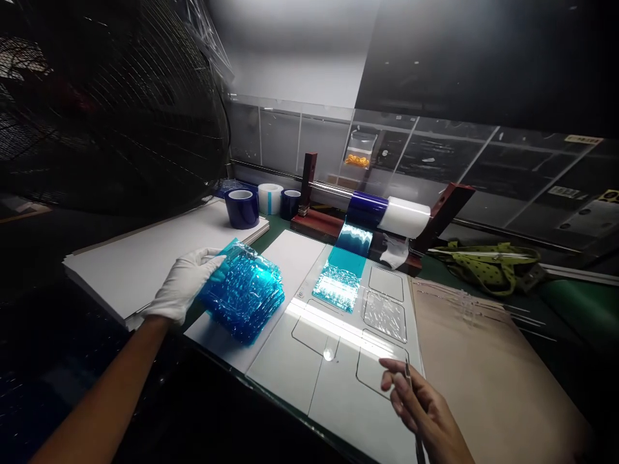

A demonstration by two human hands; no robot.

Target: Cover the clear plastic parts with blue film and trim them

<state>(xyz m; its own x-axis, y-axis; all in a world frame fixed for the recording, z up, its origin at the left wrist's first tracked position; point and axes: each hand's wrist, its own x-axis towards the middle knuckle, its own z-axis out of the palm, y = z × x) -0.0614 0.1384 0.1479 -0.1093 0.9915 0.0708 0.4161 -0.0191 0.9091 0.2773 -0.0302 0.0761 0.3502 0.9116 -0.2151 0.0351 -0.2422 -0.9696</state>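
My left hand [181,283], in a white glove, pinches the upper left corner of a stack of shiny blue film sheets [246,290]. Whether the stack rests on the white board beneath it I cannot tell. My right hand [418,399] is bare and holds a slim, dark metal tool [418,444] pointing upward; its exact kind does not show. Below that hand lies a white panel [285,361] marked with dark rounded outlines. A strip of blue film [345,270] runs down onto the panel from a blue film roll [368,207]. One outline holds a wrinkled clear film piece [384,314].
A dark red stand [322,225] carries the blue roll and a white roll [406,216]. Loose tape rolls [242,209] stand by a stack of white sheets [159,251] at left. A large fan [145,96] looms there. Brown board [483,361] and a green patterned bag [488,261] lie right.
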